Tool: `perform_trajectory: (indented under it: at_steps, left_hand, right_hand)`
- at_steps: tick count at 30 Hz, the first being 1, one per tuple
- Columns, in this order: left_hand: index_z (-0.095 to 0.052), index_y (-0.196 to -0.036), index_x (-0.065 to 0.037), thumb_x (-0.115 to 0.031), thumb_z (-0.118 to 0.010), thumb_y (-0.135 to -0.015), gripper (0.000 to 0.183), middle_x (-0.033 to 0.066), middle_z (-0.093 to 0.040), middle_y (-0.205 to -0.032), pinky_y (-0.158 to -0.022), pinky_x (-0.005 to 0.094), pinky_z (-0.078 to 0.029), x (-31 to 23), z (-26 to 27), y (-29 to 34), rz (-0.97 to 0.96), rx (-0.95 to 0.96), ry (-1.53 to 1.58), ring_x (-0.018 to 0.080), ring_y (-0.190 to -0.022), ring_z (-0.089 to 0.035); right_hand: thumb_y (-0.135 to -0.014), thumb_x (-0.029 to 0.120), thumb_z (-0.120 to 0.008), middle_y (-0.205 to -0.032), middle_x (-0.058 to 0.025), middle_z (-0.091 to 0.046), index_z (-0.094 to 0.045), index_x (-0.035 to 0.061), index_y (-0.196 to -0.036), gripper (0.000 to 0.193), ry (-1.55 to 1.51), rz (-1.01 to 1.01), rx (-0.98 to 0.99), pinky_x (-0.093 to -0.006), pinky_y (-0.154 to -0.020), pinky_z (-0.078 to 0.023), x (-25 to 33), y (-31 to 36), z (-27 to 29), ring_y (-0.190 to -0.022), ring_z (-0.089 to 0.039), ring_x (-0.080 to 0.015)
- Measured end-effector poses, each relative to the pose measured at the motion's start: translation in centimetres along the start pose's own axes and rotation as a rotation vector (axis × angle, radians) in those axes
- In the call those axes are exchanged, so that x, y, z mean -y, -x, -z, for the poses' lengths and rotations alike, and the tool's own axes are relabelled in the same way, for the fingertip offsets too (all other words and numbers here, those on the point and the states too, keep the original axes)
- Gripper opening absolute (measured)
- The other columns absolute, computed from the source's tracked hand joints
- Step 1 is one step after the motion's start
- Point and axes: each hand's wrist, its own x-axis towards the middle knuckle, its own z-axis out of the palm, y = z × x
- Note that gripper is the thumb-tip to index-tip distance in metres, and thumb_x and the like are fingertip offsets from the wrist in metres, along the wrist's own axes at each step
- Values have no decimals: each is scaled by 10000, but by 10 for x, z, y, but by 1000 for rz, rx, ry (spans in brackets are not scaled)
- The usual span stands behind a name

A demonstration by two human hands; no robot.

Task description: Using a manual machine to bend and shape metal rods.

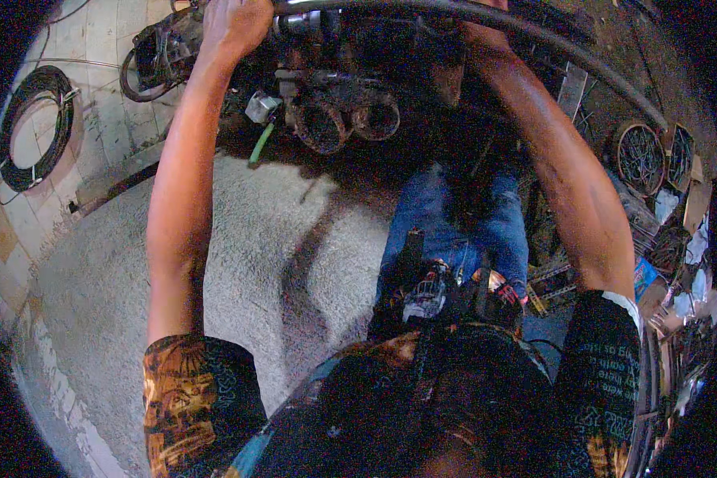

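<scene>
At the top edge, my left hand (pixel 237 25) is closed around one end of a long dark tube (pixel 581 54), its upper part cut off by the picture's edge. From there the tube curves away to the right and down. My right hand (pixel 484 32) reaches up behind the tube, and its fingers are hidden by the tube and the edge. Between and below my hands stands a dark, greasy machine (pixel 295 84) with two round, rusty openings (pixel 321 127) facing me. A small grey box (pixel 261 107) with a green tube (pixel 261 145) sits at its left side.
A black cable coil (pixel 36 127) lies at the left on pale tiles (pixel 95 36). Grey rough floor (pixel 135 263) spreads below the machine. To the right stand round containers of metal pieces (pixel 640 158), beside metal bars (pixel 572 92) and scattered scrap. My blue-jeaned legs (pixel 422 215) are close to the machine.
</scene>
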Motion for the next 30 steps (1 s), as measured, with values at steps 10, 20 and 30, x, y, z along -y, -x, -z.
perform_trajectory:
  at_steps: [10, 20, 30]
  left_hand:
    - [-391, -1375, -98, -449, -258, -987, 540, 238, -515, -1264, -987, 405, -361, -11, -8, -6, 156, 45, 46, 391, -1211, -452]
    - [-369, -1394, -119, -459, -273, -982, 542, 217, -467, -1329, -1022, 393, -339, -15, -2, -3, 84, 31, 99, 364, -1255, -420]
    - [-243, -1449, -73, -417, -312, -984, 583, 170, -322, -1454, -1093, 366, -245, -9, -7, 1, -8, -68, 104, 312, -1347, -302]
  right_hand:
    - [-793, 233, -608, -794, -70, -643, -636, 112, -775, 126, 268, 161, -219, -399, -732, -478, -65, 2, -24, -767, -608, -261]
    - [-791, 210, -603, -950, -97, -625, -651, 133, -943, 177, 165, -120, 288, -354, -782, -478, -12, -3, 9, -873, -596, -244]
    - [-830, 201, -536, -1040, -107, -631, -641, 66, -981, 228, 252, 3, -76, -398, -908, -424, -43, 11, -9, -984, -577, -291]
